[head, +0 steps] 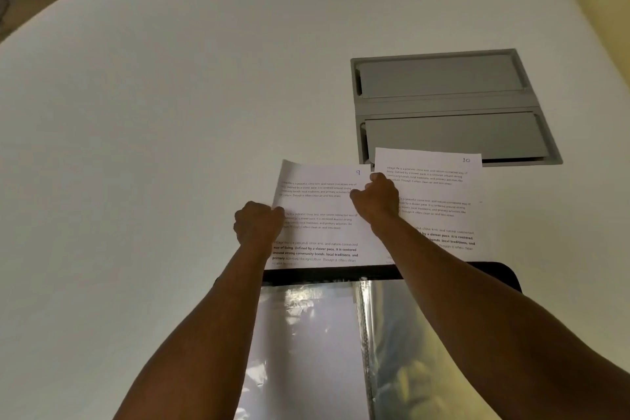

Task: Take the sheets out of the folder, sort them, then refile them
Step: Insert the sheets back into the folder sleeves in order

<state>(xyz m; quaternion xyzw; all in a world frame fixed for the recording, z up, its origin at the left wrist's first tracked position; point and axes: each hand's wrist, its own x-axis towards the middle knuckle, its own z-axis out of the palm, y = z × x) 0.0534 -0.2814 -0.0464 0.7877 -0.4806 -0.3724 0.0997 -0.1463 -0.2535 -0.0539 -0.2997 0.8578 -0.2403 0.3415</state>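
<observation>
A printed sheet numbered 9 is held up over the table. My left hand grips its left edge and my right hand pinches its right edge near the top. To its right, a second sheet numbered 10 lies flat, partly under my right forearm. The open folder, with a black top edge and shiny clear sleeves, lies nearest to me; the lower end of sheet 9 meets its black edge.
All this rests on a white round table. A grey recessed cable hatch with two flaps is set into the tabletop just beyond sheet 10, whose top edge overlaps it. The table's curved edge runs along the upper left.
</observation>
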